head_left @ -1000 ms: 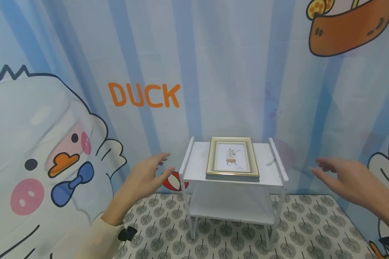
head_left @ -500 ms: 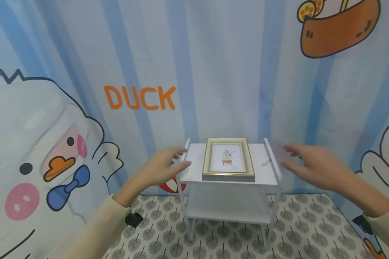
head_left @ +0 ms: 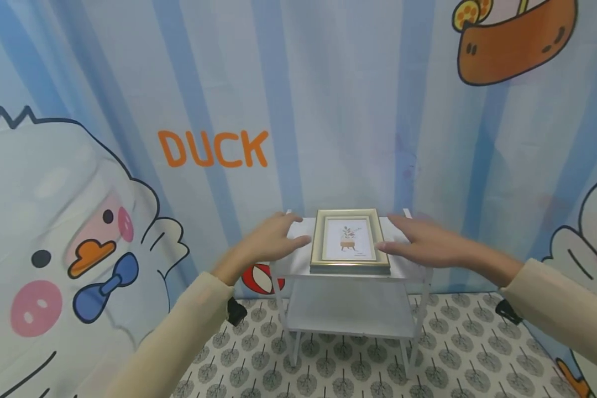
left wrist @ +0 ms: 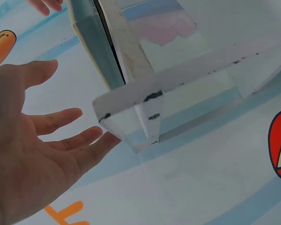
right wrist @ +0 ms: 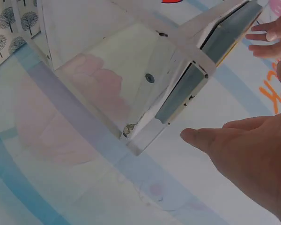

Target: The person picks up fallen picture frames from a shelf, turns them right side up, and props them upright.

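Duck: a large white duck print (head_left: 74, 232) with a blue bow tie fills the far left of the curtain (head_left: 338, 110), which is pale blue and white striped.
Lettering: the orange word DUCK (head_left: 218, 149) sits on the curtain to the duck's right.
Left sleeve: a cream sleeve (head_left: 179, 331) reaches up from the bottom, with a small black piece (head_left: 236, 312) beside its cuff.
Left hand: the left hand (head_left: 277, 236) is at the table's left side, fingers loosely bent and thumb held apart from them, grasping nothing; its fingertips are close by the left rail (left wrist: 192, 70), which has dark chips, and whether they touch is unclear.
Ball: a red and white ball print (head_left: 261, 279) shows under the left hand.
Table: a white table (head_left: 296, 262) with a lower shelf (head_left: 350, 309) stands on a floor covering (head_left: 328, 365) printed with grey trees.
Picture frame: the gold-edged picture frame (head_left: 350, 240) lies flat, face up, on the table's top between the two hands; it shows a plant in a brown pot.
Right hand: the right hand (head_left: 428, 237) is at the table's right side, fingers extended and thumb apart, with nothing in its grasp; the right wrist view shows it just off the right rail (right wrist: 189, 52).
Right sleeve: a matching sleeve (head_left: 562, 309) comes in from the right edge.
Upper right: a brown bowl print (head_left: 514, 47) on the curtain.
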`<state>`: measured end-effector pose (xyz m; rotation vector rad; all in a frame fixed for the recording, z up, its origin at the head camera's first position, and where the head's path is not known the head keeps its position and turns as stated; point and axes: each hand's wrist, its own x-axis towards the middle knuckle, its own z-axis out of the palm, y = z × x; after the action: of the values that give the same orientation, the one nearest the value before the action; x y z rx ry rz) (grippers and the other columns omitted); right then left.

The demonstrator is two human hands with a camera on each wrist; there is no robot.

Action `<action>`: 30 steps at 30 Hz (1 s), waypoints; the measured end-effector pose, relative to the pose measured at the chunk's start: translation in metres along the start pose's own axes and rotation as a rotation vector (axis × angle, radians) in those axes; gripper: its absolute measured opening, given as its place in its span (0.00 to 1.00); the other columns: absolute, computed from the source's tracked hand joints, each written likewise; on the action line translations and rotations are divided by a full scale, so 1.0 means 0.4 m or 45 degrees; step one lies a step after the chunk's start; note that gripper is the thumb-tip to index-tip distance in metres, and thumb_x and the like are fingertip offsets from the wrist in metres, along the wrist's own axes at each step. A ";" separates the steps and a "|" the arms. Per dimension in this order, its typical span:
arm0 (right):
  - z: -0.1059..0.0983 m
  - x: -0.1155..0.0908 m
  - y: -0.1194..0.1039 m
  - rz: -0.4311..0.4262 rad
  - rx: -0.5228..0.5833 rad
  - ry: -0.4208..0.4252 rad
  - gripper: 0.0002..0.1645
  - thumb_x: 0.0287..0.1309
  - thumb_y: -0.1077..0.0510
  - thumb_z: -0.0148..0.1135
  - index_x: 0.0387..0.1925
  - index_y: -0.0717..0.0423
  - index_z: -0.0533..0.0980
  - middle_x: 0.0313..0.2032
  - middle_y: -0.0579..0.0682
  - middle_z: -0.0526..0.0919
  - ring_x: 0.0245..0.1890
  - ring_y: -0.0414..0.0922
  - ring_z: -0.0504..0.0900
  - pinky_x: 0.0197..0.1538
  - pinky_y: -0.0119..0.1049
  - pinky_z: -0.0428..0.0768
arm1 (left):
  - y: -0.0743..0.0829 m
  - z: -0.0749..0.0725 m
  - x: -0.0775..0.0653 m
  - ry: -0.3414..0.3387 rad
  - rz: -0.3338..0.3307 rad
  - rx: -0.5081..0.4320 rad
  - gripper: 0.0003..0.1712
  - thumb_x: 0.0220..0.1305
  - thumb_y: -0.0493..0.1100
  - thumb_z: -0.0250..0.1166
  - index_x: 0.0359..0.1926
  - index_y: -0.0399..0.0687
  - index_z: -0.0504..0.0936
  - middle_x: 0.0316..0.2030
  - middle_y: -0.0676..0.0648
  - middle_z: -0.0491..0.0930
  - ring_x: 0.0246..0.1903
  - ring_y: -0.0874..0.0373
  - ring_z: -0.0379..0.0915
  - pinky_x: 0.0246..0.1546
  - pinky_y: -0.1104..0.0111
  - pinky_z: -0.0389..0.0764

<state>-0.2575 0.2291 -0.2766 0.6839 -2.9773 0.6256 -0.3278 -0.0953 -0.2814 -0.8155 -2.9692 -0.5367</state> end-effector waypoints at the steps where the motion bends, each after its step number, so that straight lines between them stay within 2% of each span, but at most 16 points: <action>1: 0.002 0.010 -0.001 0.002 0.014 -0.026 0.54 0.77 0.34 0.52 0.82 0.69 0.49 0.80 0.72 0.55 0.80 0.72 0.55 0.78 0.70 0.60 | 0.001 0.005 0.010 -0.011 -0.007 -0.009 0.38 0.78 0.59 0.59 0.77 0.41 0.67 0.75 0.37 0.70 0.78 0.40 0.61 0.77 0.45 0.68; 7: 0.013 0.062 -0.005 0.007 0.080 -0.149 0.53 0.79 0.35 0.50 0.82 0.69 0.45 0.81 0.72 0.50 0.81 0.71 0.52 0.80 0.68 0.56 | 0.016 0.016 0.063 -0.073 -0.026 -0.062 0.39 0.78 0.59 0.58 0.78 0.39 0.65 0.75 0.38 0.70 0.75 0.42 0.68 0.74 0.48 0.72; 14: 0.021 0.111 -0.008 0.051 0.083 -0.254 0.49 0.80 0.39 0.49 0.79 0.73 0.50 0.79 0.77 0.52 0.79 0.73 0.56 0.81 0.67 0.57 | 0.031 0.015 0.109 -0.106 -0.087 -0.103 0.41 0.79 0.59 0.56 0.80 0.39 0.60 0.79 0.38 0.65 0.79 0.41 0.61 0.79 0.47 0.66; 22: 0.029 0.153 -0.009 0.181 0.038 -0.306 0.45 0.83 0.44 0.40 0.79 0.76 0.43 0.78 0.79 0.51 0.78 0.73 0.57 0.81 0.67 0.55 | 0.030 0.017 0.152 -0.145 -0.138 -0.033 0.41 0.79 0.58 0.55 0.79 0.35 0.61 0.78 0.35 0.66 0.78 0.40 0.61 0.80 0.49 0.65; 23: 0.030 0.156 -0.009 0.201 0.034 -0.317 0.46 0.83 0.45 0.39 0.79 0.77 0.42 0.78 0.79 0.49 0.79 0.73 0.56 0.82 0.66 0.55 | 0.031 0.016 0.155 -0.153 -0.142 -0.027 0.41 0.79 0.58 0.55 0.79 0.35 0.62 0.77 0.35 0.67 0.78 0.39 0.63 0.79 0.48 0.66; 26: 0.033 0.163 -0.007 0.245 0.035 -0.354 0.44 0.83 0.47 0.38 0.78 0.79 0.42 0.77 0.78 0.53 0.75 0.69 0.63 0.81 0.63 0.61 | 0.034 0.019 0.161 -0.171 -0.136 -0.032 0.37 0.79 0.56 0.55 0.76 0.34 0.67 0.73 0.34 0.72 0.73 0.40 0.69 0.76 0.48 0.70; 30: 0.041 0.174 -0.008 0.281 0.026 -0.381 0.43 0.83 0.48 0.38 0.78 0.79 0.44 0.76 0.76 0.55 0.68 0.63 0.67 0.80 0.61 0.64 | 0.043 0.027 0.163 -0.192 -0.122 -0.077 0.31 0.80 0.53 0.54 0.71 0.34 0.72 0.61 0.35 0.80 0.59 0.44 0.78 0.68 0.50 0.78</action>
<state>-0.3179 0.1912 -0.2830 0.4911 -3.3615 0.6136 -0.3748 -0.0456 -0.2792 -0.7528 -3.1577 -0.5980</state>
